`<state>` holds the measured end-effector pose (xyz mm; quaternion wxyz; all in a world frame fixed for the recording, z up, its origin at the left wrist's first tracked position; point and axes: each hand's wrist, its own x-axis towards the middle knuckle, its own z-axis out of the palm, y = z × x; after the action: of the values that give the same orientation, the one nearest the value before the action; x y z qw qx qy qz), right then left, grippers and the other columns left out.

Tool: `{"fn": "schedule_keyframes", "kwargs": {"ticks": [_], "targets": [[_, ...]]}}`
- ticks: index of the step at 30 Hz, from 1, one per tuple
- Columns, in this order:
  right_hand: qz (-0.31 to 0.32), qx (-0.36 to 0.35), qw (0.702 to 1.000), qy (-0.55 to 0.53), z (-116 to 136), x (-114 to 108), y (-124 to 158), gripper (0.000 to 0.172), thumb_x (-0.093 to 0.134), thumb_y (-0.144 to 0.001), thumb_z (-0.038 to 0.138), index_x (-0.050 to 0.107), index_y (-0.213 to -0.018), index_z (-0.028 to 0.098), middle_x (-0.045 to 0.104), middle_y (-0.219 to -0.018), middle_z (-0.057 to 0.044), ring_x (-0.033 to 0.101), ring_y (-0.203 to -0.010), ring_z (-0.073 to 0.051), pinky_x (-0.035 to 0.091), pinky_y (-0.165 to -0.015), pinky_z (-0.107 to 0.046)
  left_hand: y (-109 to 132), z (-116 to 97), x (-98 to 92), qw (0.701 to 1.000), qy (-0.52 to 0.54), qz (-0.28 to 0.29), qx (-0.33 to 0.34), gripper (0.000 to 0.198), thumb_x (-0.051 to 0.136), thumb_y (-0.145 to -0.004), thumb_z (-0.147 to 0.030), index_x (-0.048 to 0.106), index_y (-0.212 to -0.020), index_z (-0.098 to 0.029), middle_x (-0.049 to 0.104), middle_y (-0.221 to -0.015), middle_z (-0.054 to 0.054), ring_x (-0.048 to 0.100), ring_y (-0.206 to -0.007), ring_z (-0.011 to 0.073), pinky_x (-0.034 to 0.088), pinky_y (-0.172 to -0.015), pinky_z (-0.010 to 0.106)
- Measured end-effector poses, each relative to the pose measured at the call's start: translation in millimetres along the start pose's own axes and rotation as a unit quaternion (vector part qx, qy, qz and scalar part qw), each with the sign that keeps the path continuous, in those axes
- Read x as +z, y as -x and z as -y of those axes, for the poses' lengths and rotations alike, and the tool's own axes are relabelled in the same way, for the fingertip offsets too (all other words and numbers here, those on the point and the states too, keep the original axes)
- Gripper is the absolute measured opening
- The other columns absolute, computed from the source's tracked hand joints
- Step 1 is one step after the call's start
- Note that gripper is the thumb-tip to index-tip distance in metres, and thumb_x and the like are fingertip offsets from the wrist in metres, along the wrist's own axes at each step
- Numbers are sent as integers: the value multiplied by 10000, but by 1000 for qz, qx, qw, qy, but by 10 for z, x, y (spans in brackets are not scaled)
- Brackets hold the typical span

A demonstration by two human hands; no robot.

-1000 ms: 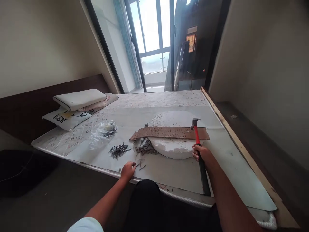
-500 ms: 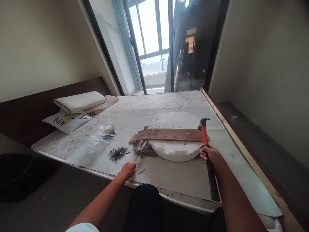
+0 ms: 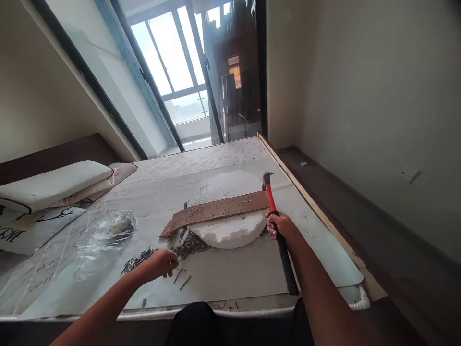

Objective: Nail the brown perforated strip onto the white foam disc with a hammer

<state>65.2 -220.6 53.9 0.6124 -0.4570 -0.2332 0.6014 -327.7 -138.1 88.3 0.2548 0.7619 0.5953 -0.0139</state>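
1. right hand (image 3: 281, 227): closed firmly round the dark grip of the hammer (image 3: 271, 199), fingers wrapped, no gap seen.
2. hammer: head pointing away from the person, in line with the right end of the board (image 3: 219, 210); contact between head and board cannot be told. the butt of the handle reaches down near the close edge of the mattress (image 3: 162, 170).
3. left hand (image 3: 162, 264): fingers half curled, palm down, low over the sheet (image 3: 230, 276); whether a nail is pinched in it cannot be told.
4. loose nails (image 3: 185, 282): on the sheet, just beside the left fingertips, toward the near edge.
5. nail pile (image 3: 139, 259): behind the left wrist as seen, partly hidden by it.
6. board: laid across the round white block (image 3: 234, 230), dotted with small holes; its left end runs past the block's rim, above the gravel (image 3: 192, 245).
7. room for moving: a strip of sheet separates the block's near rim from the mattress edge; another stretch lies between the block and the wooden rail (image 3: 306, 192) on the right.
8. left side limits: plastic bag (image 3: 108, 240) beyond the nail pile, pillows (image 3: 54, 187) well apart from both hands.
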Motion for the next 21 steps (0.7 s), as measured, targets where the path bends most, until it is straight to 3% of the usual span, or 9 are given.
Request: {"fn": "schedule_keyframes", "kwargs": {"ticks": [2, 3, 5, 8, 11, 16, 21], "targets": [[-4, -5, 1000, -4, 32, 6, -11, 176, 514, -574, 230, 420, -720, 206, 359, -428, 111, 333, -310, -50, 264, -304, -189, -128, -350, -17, 992, 87, 91, 32, 277, 596, -667, -446, 651, -656, -175, 673, -613, 38, 607, -552, 169, 481, -535, 269], [-6, -6, 1000, -6, 41, 7, -17, 175, 512, -574, 232, 421, -721, 206, 359, -426, 112, 333, -309, -50, 263, -303, -188, -207, -551, -2, 986, 120, 110, 45, 347, 581, -684, -499, 662, -710, -162, 690, -669, 59, 613, -580, 171, 480, -542, 268], [-5, -3, 1000, -6, 47, 8, -29, 171, 511, -580, 235, 424, -724, 204, 361, -424, 112, 342, -314, -51, 267, -304, -187, -409, -966, 74, 979, 165, 96, 70, 454, 554, -698, -571, 670, -789, -142, 695, -729, 84, 594, -577, 160, 454, -520, 258], [5, 4, 1000, 0, 40, 19, -57, 169, 510, -580, 241, 426, -722, 205, 369, -420, 113, 349, -315, -54, 274, -302, -189, -823, -1535, 280, 965, 198, 12, 172, 441, 550, -715, -561, 646, -669, -134, 640, -660, 59, 542, -573, 128, 436, -576, 251], [8, 5, 1000, -1, 28, 41, -100, 181, 494, -562, 258, 418, -719, 211, 354, -400, 124, 334, -297, -56, 263, -286, -188, -1296, -1963, 542, 953, 194, -100, 211, 463, 505, -748, -554, 589, -563, -138, 560, -575, 28, 476, -546, 113, 376, -547, 245], [11, 24, 1000, 2, 15, 58, -197, 189, 458, -542, 270, 405, -716, 221, 338, -368, 134, 328, -273, -68, 243, -264, -188, -1886, -2332, 883, 952, 179, -170, 180, 439, 449, -782, -502, 653, -662, -132, 638, -652, 52, 539, -632, 152, 370, -596, 258], [29, 43, 999, 3, 29, 47, -241, 203, 479, -534, 275, 406, -716, 224, 349, -369, 132, 348, -273, -78, 245, -255, -194, -2108, -2357, 993, 958, 131, -189, 171, 430, 426, -792, -472, 655, -631, -146, 651, -640, 51, 551, -636, 165, 350, -603, 269]]}}
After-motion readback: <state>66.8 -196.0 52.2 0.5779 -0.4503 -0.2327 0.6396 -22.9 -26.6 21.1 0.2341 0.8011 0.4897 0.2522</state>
